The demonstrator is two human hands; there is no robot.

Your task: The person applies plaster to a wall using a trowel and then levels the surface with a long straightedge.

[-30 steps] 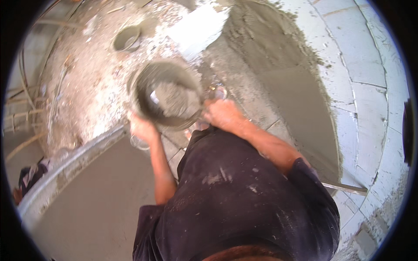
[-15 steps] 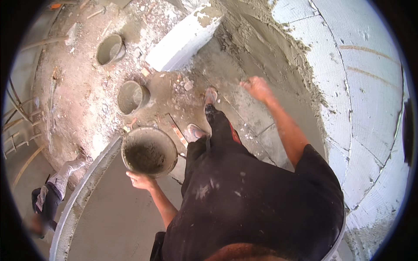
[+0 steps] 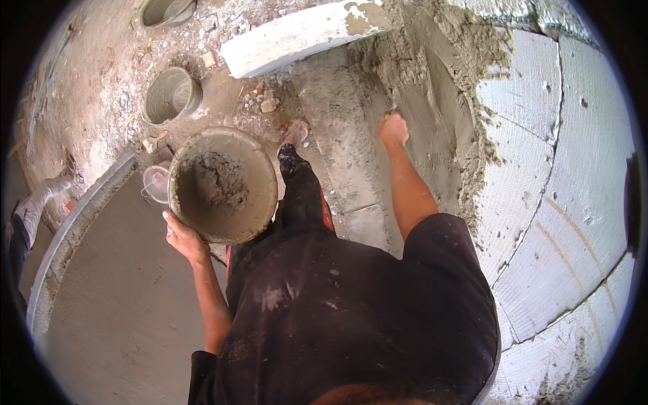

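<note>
My left hand (image 3: 183, 237) grips the lower left side of a round mortar bucket (image 3: 260, 206), holding it against my body. Inside lies a lumpy heap of grey wet mortar (image 3: 223, 183). Out in front, my right hand (image 3: 393, 129) is closed in a fist beside the plastered part of the wall. Whatever it grips is hidden by the hand. Fresh mortar (image 3: 432, 88) covers this stretch with a ragged edge, beyond which pale white blocks (image 3: 520, 101) show bare.
Two more mortar-crusted buckets (image 3: 172, 96) stand on the rubble-strewn ground at the left. A white block-like slab (image 3: 297, 40) lies ahead. A small clear pail (image 3: 156, 182) is beside my bucket. A low curved wall (image 3: 67, 233) runs along the left; another person's leg (image 3: 40, 202) shows beyond.
My view has turned toward the right wall. The bucket in my left hand appears larger and nearer. My right arm reaches straighter ahead, with its fist beside the fresh mortar.
</note>
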